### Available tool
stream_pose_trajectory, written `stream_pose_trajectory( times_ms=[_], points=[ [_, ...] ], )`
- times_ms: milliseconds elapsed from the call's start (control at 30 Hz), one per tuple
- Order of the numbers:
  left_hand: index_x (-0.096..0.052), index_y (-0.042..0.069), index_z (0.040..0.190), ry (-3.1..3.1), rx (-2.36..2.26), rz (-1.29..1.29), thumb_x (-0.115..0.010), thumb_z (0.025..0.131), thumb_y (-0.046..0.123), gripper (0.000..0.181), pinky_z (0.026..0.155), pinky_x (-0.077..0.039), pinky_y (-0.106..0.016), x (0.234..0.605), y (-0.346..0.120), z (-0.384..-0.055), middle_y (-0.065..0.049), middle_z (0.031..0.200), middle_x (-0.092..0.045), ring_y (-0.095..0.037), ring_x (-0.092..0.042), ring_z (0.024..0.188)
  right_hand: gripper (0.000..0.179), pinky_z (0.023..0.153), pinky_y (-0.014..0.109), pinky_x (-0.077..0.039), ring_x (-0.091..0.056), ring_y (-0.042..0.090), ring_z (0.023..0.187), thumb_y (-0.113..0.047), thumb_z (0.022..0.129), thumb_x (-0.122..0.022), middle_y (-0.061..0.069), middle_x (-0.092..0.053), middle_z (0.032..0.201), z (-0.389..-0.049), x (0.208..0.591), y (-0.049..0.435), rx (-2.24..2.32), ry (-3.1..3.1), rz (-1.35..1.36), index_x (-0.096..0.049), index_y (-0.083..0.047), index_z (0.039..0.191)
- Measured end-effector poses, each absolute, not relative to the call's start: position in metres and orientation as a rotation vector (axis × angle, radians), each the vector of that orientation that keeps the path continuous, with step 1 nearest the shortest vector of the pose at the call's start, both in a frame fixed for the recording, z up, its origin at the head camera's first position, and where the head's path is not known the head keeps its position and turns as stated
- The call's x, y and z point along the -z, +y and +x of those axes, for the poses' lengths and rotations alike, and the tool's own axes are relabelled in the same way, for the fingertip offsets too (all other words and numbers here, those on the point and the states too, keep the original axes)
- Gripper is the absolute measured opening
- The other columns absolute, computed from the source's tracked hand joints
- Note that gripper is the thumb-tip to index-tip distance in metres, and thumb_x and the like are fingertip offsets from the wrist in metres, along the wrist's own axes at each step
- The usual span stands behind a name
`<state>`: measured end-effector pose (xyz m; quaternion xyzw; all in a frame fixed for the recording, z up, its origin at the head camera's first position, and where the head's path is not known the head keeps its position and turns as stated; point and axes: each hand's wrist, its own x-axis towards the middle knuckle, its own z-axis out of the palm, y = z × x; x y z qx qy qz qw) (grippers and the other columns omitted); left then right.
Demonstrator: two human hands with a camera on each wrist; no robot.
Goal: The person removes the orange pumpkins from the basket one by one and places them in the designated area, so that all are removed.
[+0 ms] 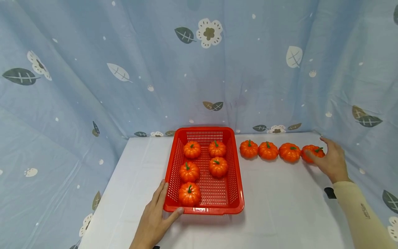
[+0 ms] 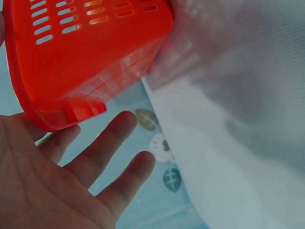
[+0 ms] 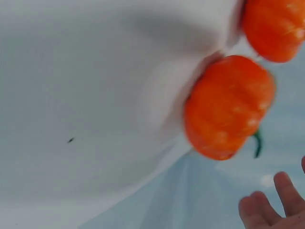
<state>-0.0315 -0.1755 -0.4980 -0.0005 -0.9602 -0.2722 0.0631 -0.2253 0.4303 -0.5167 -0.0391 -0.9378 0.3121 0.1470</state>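
A red plastic basket (image 1: 206, 210) stands on the white table with several small orange pumpkins (image 1: 218, 167) in it. My left hand (image 1: 154, 214) is at the basket's near left corner, fingers along the side and thumb by the front rim. In the left wrist view, its fingers (image 2: 102, 155) are extended and spread beside the basket rim. At the far right, my right hand (image 1: 333, 162) reaches over the rightmost pumpkin (image 1: 308, 154) of a row, thumb in front of it. The right wrist view has that pumpkin (image 3: 228, 107) apart from the spread fingertips (image 3: 281, 181).
Several pumpkins (image 1: 268, 150) line up along the table's back edge, right of the basket. Behind the table (image 1: 267, 207) hangs a blue patterned curtain (image 1: 174, 76), which also runs down both sides.
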Motion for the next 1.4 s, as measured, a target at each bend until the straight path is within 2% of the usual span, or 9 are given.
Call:
stream_pose_trajectory(
  times_ms=[233,433,733,900,1100,1233,1400],
  points=[
    [-0.024,0.022,0.163,-2.9,0.827,-0.006,-0.07,0.086,0.066,0.1,0.104,-0.042,-0.063,0.498,-0.176,-0.031,0.007,0.168,-0.016,-0.036,-0.045,0.138,0.076,0.115,0.067,-0.021,-0.026,0.05,0.141,-0.024,0.088,-0.079,0.027,-0.037,0.154,-0.218,0.491,0.398,-0.922,-2.506,-0.019,-0.042,-0.001,0.151],
    [-0.024,0.021,0.163,-2.898,0.819,-0.004,-0.069,0.086,0.066,0.1,0.104,-0.042,-0.063,0.497,-0.176,-0.031,0.006,0.168,-0.017,-0.038,-0.045,0.138,0.076,0.116,0.065,-0.021,-0.032,0.049,0.139,-0.012,0.082,-0.083,0.025,-0.042,0.15,-0.216,0.466,0.356,-0.958,-2.435,0.221,-0.047,-0.001,0.148],
    [-0.025,0.018,0.163,-2.879,0.825,-0.029,-0.07,0.087,0.064,0.099,0.104,-0.043,-0.062,0.497,-0.176,-0.03,0.002,0.168,-0.019,-0.038,-0.045,0.138,0.08,0.106,0.07,-0.032,-0.036,0.042,0.14,-0.02,0.082,-0.086,0.016,-0.044,0.152,-0.2,0.439,0.287,-1.024,-2.513,0.543,-0.046,-0.012,0.151],
    [-0.024,0.019,0.163,-2.88,0.827,-0.036,-0.069,0.087,0.064,0.099,0.104,-0.043,-0.062,0.497,-0.176,-0.029,0.003,0.168,-0.019,-0.038,-0.045,0.138,0.079,0.105,0.067,-0.038,-0.04,0.035,0.14,-0.029,0.082,-0.087,0.009,-0.046,0.151,-0.192,0.435,0.249,-1.001,-2.565,0.746,-0.048,-0.015,0.149],
    [-0.024,0.018,0.163,-2.882,0.827,-0.039,-0.069,0.087,0.064,0.099,0.104,-0.043,-0.062,0.496,-0.177,-0.029,0.003,0.168,-0.018,-0.038,-0.045,0.138,0.077,0.102,0.056,-0.047,-0.043,0.022,0.138,-0.045,0.086,-0.08,-0.002,-0.042,0.154,-0.186,0.429,0.214,-0.968,-2.62,0.96,-0.044,-0.023,0.151],
    [-0.024,0.019,0.163,-2.878,0.831,-0.043,-0.069,0.087,0.064,0.099,0.104,-0.043,-0.061,0.497,-0.177,-0.029,0.004,0.168,-0.018,-0.038,-0.046,0.137,0.075,0.1,0.052,-0.05,-0.044,0.02,0.137,-0.043,0.088,-0.079,-0.003,-0.041,0.155,-0.184,0.425,0.194,-1.005,-2.642,1.043,-0.043,-0.026,0.151],
    [-0.025,0.018,0.163,-2.856,0.824,-0.057,-0.071,0.087,0.062,0.099,0.102,-0.044,-0.062,0.498,-0.177,-0.029,0.003,0.168,-0.019,-0.038,-0.048,0.135,0.073,0.106,0.05,-0.046,-0.041,0.019,0.14,-0.039,0.089,-0.079,-0.004,-0.039,0.156,-0.18,0.419,0.172,-1.069,-2.626,1.13,-0.042,-0.028,0.151]
  ],
)
